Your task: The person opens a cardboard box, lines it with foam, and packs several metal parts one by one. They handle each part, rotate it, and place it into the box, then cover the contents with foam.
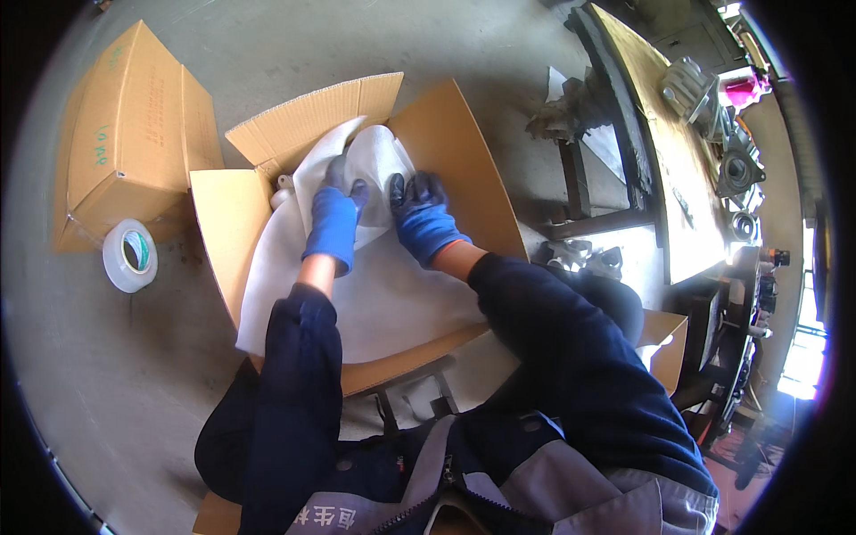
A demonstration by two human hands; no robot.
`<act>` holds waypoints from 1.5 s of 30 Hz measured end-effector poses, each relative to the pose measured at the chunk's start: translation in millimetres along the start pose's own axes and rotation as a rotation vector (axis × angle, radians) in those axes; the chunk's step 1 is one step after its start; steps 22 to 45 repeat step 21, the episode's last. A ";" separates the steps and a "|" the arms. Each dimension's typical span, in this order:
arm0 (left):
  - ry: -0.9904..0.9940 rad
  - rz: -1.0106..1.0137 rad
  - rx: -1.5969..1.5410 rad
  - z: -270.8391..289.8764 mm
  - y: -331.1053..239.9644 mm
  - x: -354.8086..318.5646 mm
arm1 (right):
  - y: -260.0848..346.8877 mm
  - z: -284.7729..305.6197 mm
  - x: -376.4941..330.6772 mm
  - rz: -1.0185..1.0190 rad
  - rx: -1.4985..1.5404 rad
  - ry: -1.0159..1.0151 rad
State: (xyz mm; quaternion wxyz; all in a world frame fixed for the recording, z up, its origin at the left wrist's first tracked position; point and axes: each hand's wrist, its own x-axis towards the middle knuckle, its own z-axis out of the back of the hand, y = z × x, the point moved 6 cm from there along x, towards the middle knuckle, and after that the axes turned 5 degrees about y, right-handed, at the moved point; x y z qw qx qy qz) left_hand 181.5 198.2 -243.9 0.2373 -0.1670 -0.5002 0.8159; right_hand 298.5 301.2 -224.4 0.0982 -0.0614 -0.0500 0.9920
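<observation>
A white foam sheet lies spread in the open cardboard box in front of me, its far part folded up into a rounded bundle. My left hand, in a blue glove with dark fingers, grips a fold on the bundle's left, fingers pointing away from me and thumb apart. On the right side, my right hand, gloved alike, has its fingers bent over the foam's edge. Whatever the foam covers is hidden. A pale rounded part peeks out beside the box's left wall.
A taped carton stands on the floor at the far left, with a tape roll close to it. To the right, a workbench carries metal castings. More metal parts sit below its near end.
</observation>
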 end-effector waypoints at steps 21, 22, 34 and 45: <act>-0.197 -0.132 0.412 66.7 2.8 -101.7 | -36.2 190.0 80.7 0.247 0.258 -0.849; -0.197 -0.132 0.412 66.7 2.8 -101.7 | -36.2 190.0 80.7 0.247 0.258 -0.849; -0.197 -0.132 0.412 66.7 2.8 -101.7 | -36.2 190.0 80.7 0.247 0.258 -0.849; -0.197 -0.132 0.412 66.7 2.8 -101.7 | -36.2 190.0 80.7 0.247 0.258 -0.849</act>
